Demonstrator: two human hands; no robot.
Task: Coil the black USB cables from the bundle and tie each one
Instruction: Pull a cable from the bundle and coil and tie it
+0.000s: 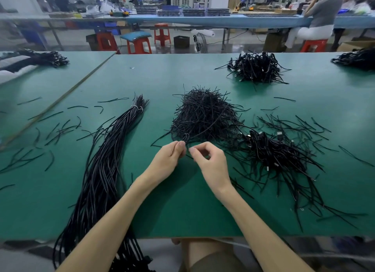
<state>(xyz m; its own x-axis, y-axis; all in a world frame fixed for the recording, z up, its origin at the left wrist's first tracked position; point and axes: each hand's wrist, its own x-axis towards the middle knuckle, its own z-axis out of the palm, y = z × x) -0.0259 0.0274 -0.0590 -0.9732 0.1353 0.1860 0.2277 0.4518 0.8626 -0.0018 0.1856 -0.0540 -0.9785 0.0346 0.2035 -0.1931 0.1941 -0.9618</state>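
Person sits at green table, 2 forearms reaching in. Left hand pinches a thin black strand at the near edge of the tie pile. Right hand is just beside it, thumb and forefinger curled tip to tip; cannot tell if anything is between them (strand too thin). Bundle of black USB cables lies uncoiled left of the hands, running away from the near table edge, bound by white bands near its far end. Right of the hands, heap of coiled cables. Loose short ties scattered on the table. Farther back, 1 more cable heap. Beyond the table, red stools and a seated person.
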